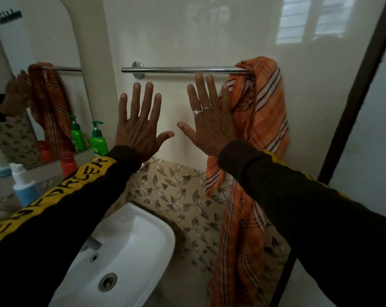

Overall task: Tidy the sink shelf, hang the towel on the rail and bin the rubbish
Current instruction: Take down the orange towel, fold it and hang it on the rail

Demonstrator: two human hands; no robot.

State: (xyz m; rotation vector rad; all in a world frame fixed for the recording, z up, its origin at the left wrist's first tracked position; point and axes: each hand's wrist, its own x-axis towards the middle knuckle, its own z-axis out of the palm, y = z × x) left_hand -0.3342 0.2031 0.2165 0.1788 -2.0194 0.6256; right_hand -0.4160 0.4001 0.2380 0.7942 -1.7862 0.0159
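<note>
An orange striped towel point(262, 111) hangs bunched over the right end of the chrome rail point(176, 69) and trails down past my right sleeve. My left hand point(138, 125) is raised flat with fingers spread, below the rail's left half, holding nothing. My right hand point(209, 122), wearing two rings, is also spread and empty, its little finger beside the towel's edge. On the sink shelf at the left stand a green pump bottle point(98, 138), an orange-red jar point(68, 162) and a blue-and-white bottle point(24, 185).
A white basin point(130, 244) with drain and tap lies below my left arm. A mirror point(32, 85) on the left reflects the towel, bottles and a hand. Leaf-patterned tiles cover the lower wall. A dark door frame point(351, 107) stands at the right.
</note>
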